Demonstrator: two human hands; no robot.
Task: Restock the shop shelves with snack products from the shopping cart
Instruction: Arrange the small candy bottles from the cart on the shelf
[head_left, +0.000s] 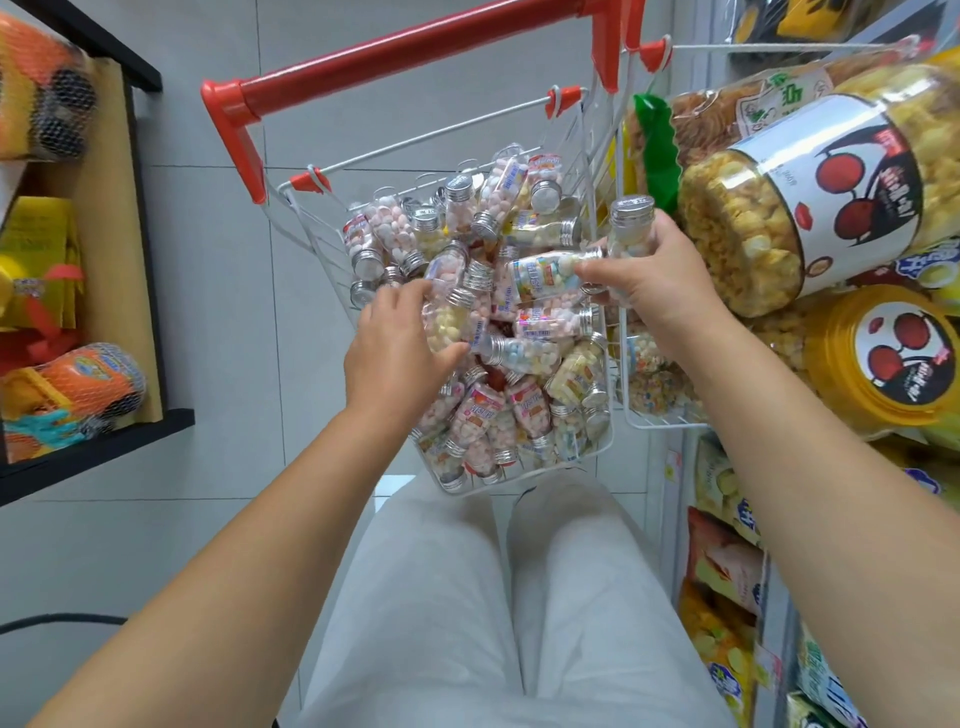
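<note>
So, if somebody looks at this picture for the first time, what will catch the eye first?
First the small cart with its red handle, in the middle, heaped with little candy bottles with silver caps. Both hands are in it: the left hand grips a yellow-filled bottle, the right hand holds two more bottles. At the right, big popcorn jars fill the shelf.

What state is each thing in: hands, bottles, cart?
Left hand: gripping a yellow-candy bottle in the pile.
Right hand: holding an upright bottle and a sideways bottle.
Cart: nearly full of capped bottles.
Popcorn jars: lying on their sides.
</note>
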